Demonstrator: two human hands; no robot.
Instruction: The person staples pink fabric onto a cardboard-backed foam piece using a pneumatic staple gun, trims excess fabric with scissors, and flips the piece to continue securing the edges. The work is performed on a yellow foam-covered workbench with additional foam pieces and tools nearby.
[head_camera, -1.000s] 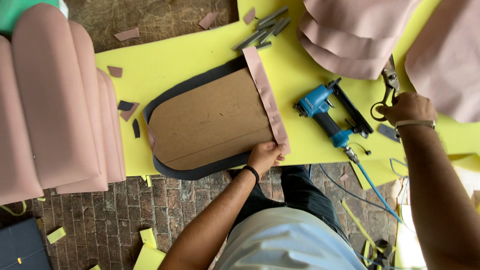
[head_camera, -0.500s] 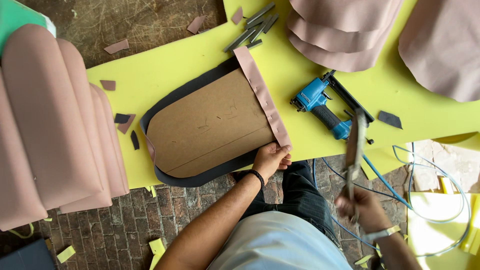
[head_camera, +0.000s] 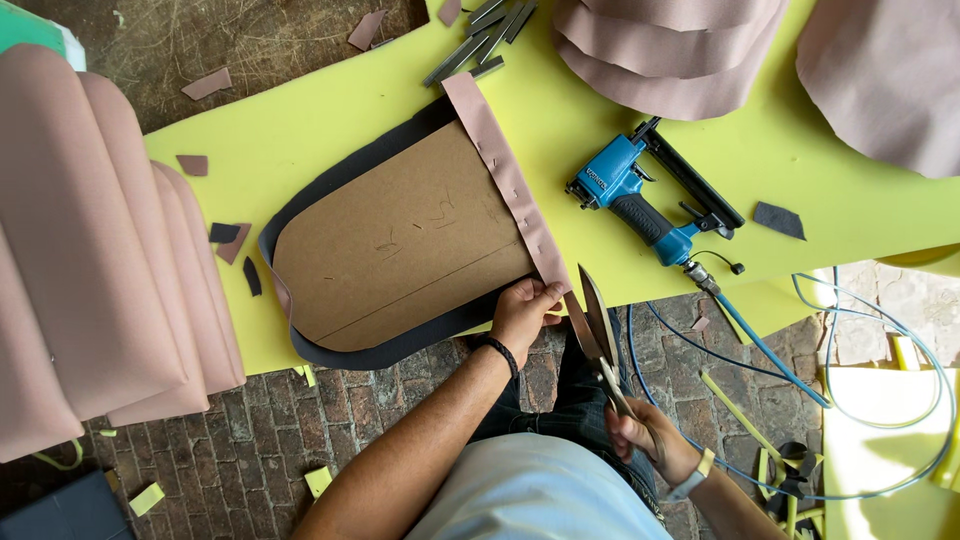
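Yellow foam sheet (head_camera: 330, 120) over brick floor (head_camera: 230, 450); left hand (head_camera: 523, 312) fingers pinch pink fabric strip (head_camera: 505, 170), right hand (head_camera: 645, 435) fingers grip scissors (head_camera: 597, 325).

blue staple gun (head_camera: 640, 205) seen centre right | staple strips (head_camera: 480, 40) laid top centre | pink cushions (head_camera: 100, 250) stacked far left

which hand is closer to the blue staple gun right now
Right. The right hand, holding scissors, sits below the blue staple gun; the left hand grips the pink fabric strip farther left.
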